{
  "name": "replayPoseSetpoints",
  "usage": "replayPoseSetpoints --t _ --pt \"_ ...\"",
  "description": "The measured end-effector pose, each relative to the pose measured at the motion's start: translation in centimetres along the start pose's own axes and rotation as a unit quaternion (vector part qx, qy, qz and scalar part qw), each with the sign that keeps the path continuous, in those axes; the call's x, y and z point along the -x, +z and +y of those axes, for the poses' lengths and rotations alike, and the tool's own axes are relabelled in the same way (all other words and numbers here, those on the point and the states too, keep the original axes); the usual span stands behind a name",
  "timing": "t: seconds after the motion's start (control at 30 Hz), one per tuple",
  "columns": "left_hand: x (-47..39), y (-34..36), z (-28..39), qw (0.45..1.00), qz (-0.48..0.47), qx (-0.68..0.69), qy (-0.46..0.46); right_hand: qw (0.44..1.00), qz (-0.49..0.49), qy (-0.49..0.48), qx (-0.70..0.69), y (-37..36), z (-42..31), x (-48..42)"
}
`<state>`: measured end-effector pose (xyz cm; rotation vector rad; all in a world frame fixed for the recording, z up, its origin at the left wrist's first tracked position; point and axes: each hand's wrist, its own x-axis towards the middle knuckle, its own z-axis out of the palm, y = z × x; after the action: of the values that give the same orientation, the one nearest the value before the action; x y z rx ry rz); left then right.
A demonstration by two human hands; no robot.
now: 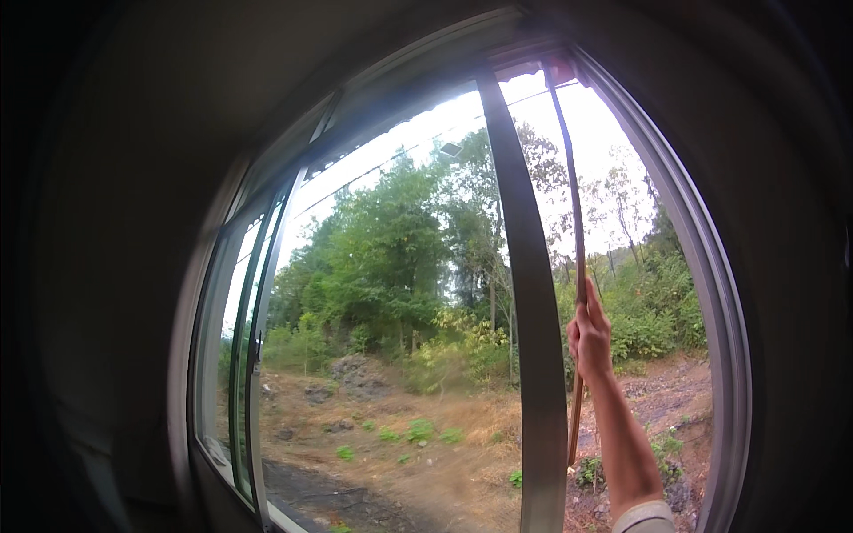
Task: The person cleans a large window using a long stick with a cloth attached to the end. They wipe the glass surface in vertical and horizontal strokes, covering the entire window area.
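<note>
My right hand is raised in the right-hand opening of a sliding window, its fingers wrapped around a long thin pole. The pole stands nearly upright, with its lower end below my fist. Its upper end reaches the top right corner of the window frame, where a reddish piece, perhaps cloth, shows against the bright sky. Whether that piece is attached to the pole cannot be made out. Just left of the pole runs the wide metal upright of the window. My left hand is out of view.
A glass pane fills the middle of the window, and a latch sits on the left sash. The metal side frame borders the opening on the right. Outside are trees, a dirt slope and overhead wires.
</note>
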<state>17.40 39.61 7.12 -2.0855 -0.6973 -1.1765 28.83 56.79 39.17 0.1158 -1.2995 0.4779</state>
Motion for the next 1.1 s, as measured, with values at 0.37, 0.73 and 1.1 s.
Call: replayPoseSetpoints --t 0.37,0.73,1.1 --pt "-0.4 0.9 -0.8 0.994 0.066 -0.056 0.063 0.991 -0.032 -0.08 0.103 -2.8 7.3 5.9" --pt "-0.2 0.6 -0.8 0.994 0.05 -0.08 0.057 1.0 0.001 0.02 0.019 -2.7 8.0 10.8" --pt "-0.1 1.2 -0.3 0.997 0.046 -0.058 0.035 0.998 0.04 -0.038 0.026 -6.5 10.0 4.4"
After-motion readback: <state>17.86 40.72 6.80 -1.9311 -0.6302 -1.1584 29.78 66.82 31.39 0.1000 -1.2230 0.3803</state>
